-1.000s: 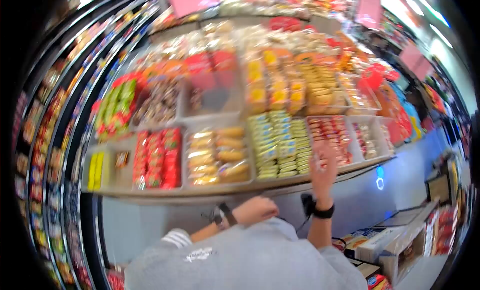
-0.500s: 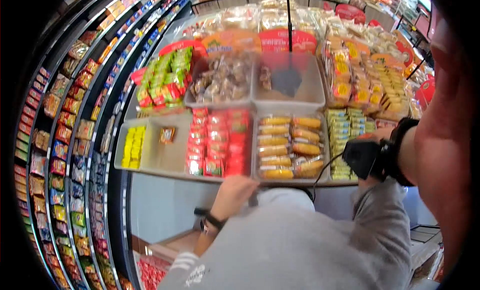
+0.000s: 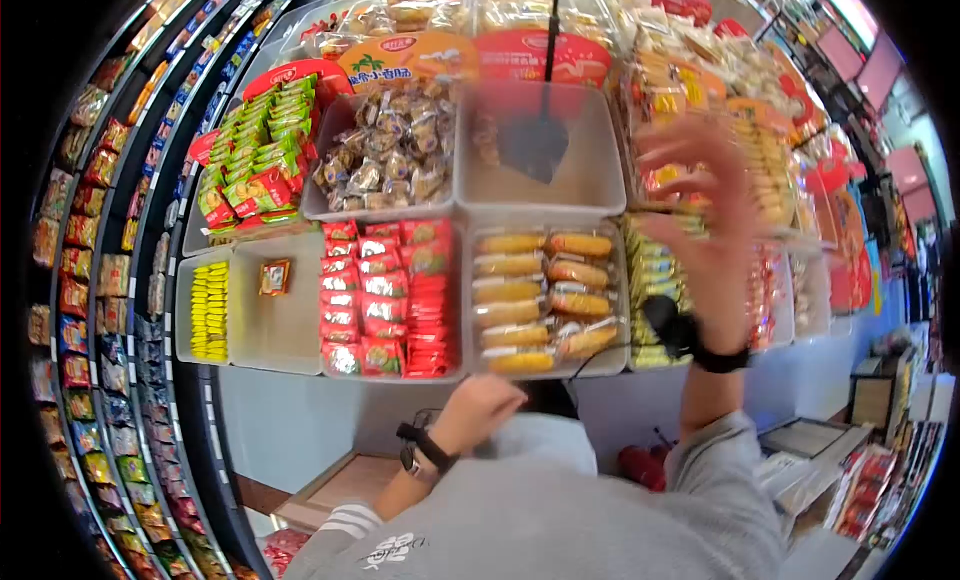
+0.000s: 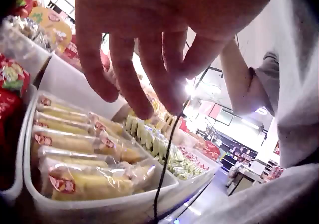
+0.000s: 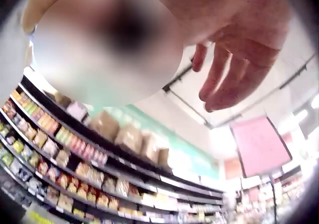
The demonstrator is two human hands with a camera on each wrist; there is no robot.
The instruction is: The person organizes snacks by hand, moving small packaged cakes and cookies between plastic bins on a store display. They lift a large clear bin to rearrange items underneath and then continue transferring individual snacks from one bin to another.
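Observation:
My left hand point(image 3: 480, 410) hangs at the front edge of the display, before a bin of wrapped yellow rolls point(image 3: 545, 300). In the left wrist view its fingers point(image 4: 127, 82) droop loosely, with nothing between them. Raised and blurred, my right hand point(image 3: 705, 205) overlaps a bin of green-wrapped snacks point(image 3: 655, 280) in the head view. The right wrist view has this hand point(image 5: 239, 39) up in the air, fingers relaxed and holding nothing. Left of the rolls is a bin of red packets point(image 3: 385, 300).
A bin with a single small brown packet point(image 3: 275, 277) sits beside yellow packets point(image 3: 209, 310). Behind are brown-wrapped sweets point(image 3: 390, 150) and a bin point(image 3: 590, 170) with a dark sign on a rod. Stocked shelves point(image 3: 120, 310) line the left side. A thin cable point(image 4: 167, 159) crosses the left wrist view.
My right hand rose from over the front bins to close by the head camera, then went back out over the display. The head view turned leftward; the left hand stayed low at the edge.

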